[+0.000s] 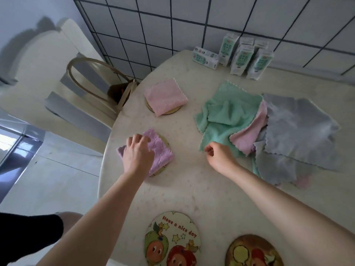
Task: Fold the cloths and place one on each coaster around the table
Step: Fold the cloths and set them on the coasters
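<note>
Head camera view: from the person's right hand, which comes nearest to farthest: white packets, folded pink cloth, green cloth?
1. Green cloth, right at the right hand.
2. Folded pink cloth, up-left on a coaster.
3. White packets, back by the wall.

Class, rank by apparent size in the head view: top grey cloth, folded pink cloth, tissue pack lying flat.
1. top grey cloth
2. folded pink cloth
3. tissue pack, farthest from camera, so true size unsure
</note>
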`<state>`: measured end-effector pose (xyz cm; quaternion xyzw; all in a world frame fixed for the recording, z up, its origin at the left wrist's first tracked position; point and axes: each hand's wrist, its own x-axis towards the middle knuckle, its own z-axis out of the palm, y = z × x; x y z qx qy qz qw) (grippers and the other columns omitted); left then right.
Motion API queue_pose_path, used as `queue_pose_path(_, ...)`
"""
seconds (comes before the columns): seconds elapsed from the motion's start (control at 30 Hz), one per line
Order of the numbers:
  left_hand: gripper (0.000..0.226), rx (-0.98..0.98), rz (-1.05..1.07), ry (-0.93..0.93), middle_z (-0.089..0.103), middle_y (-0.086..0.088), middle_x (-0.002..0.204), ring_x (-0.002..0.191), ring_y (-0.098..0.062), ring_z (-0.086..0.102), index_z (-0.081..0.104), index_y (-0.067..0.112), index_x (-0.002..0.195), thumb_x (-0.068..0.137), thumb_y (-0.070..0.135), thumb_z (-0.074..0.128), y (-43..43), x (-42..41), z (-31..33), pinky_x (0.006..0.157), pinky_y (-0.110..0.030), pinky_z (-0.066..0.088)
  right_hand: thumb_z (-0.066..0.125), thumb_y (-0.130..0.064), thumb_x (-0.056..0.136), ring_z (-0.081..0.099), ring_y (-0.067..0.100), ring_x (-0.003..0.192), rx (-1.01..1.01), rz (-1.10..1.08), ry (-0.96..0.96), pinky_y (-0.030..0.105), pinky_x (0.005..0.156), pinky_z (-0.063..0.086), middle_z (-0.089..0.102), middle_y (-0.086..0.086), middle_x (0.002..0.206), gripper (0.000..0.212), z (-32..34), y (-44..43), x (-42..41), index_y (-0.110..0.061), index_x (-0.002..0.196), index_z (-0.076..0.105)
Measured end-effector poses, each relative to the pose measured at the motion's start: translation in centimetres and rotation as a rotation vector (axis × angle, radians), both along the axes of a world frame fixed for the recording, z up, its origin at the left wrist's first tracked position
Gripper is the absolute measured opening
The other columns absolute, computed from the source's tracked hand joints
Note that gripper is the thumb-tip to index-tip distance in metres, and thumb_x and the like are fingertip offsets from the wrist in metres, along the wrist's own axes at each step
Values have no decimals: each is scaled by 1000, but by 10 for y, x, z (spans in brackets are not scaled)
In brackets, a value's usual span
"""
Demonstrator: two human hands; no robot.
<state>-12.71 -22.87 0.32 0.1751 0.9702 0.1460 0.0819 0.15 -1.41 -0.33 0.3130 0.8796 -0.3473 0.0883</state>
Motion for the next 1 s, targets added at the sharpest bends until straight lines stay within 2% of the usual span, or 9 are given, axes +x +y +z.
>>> queue_pose_path(0.1, 33, 28, -125, -36, 55, -5, 123, 115, -25, 42, 62, 14, 116, 83, 13, 61, 36, 19, 0, 88, -39, 47, 60, -7, 85, 64, 23, 94, 70, -17, 32, 28, 82, 48, 70, 7, 99, 19, 7, 27, 33, -8, 103, 65)
queue_pose_path(0.23, 32, 77, -276, -47, 56, -2, 121, 117, -23, 44, 62, 15, 113, 81, 12, 59, 88, 51, 1, 86, -38, 49, 62, -5, 81, 66, 31, 88, 129, -84, 79, 33, 78, 49, 71, 13, 93, 14, 11, 67, 75, -5, 94, 67)
queue_pose_path(0.43, 29, 114, -513, -15, 58, -3, 111, 109, -24, 48, 63, 12, 109, 80, 10, 59, 168, 99, 5, 75, -38, 50, 62, -6, 81, 65, 32, 89, 244, -130, 17, 34, 76, 47, 69, 16, 95, 15, 14, 130, 126, -7, 96, 66)
queue_pose_path(0.53, 28, 123, -657, -6, 56, -1, 122, 114, -24, 47, 62, 14, 110, 83, 12, 55, 206, 118, 6, 82, -40, 49, 61, -11, 84, 62, 34, 93, 301, -157, -19, 38, 77, 51, 63, 14, 102, 18, 8, 159, 146, -10, 102, 63)
queue_pose_path(0.6, 24, 137, -773, 4, 56, -4, 120, 114, -26, 48, 62, 13, 108, 85, 13, 55, 230, 130, 5, 85, -43, 48, 62, -13, 84, 57, 36, 96, 398, -152, -45, 42, 77, 51, 58, 13, 106, 22, 5, 174, 158, -11, 106, 61)
queue_pose_path(0.73, 28, 154, -967, 100, 60, -5, 101, 96, -25, 58, 65, 11, 98, 72, 1, 68, 272, 149, -6, 75, -42, 53, 72, -10, 70, 56, 38, 90, 659, -18, -100, 42, 66, 53, 55, 14, 104, 36, -8, 200, 178, -7, 104, 60)
queue_pose_path(0.8, 36, 169, -1010, 129, 62, -6, 104, 99, -26, 59, 65, 10, 101, 67, -1, 69, 288, 154, -14, 81, -41, 54, 74, -9, 66, 56, 36, 83, 722, 16, -107, 40, 61, 52, 54, 14, 101, 40, -16, 210, 185, -8, 104, 59)
queue_pose_path(0.9, 36, 166, -1042, 189, 61, -9, 114, 105, -29, 58, 63, 7, 112, 77, 11, 55, 306, 157, -22, 94, -41, 49, 72, -9, 69, 56, 34, 81, 748, 26, -81, 38, 60, 49, 54, 11, 100, 41, -28, 222, 188, -12, 107, 58)
queue_pose_path(1.0, 40, 147, -1042, 203, 64, -9, 112, 101, -29, 62, 64, 7, 111, 82, 22, 41, 315, 156, -26, 93, -41, 50, 70, -11, 73, 57, 33, 81, 730, 49, -65, 37, 60, 49, 56, 10, 95, 34, -36, 229, 184, -15, 104, 56)
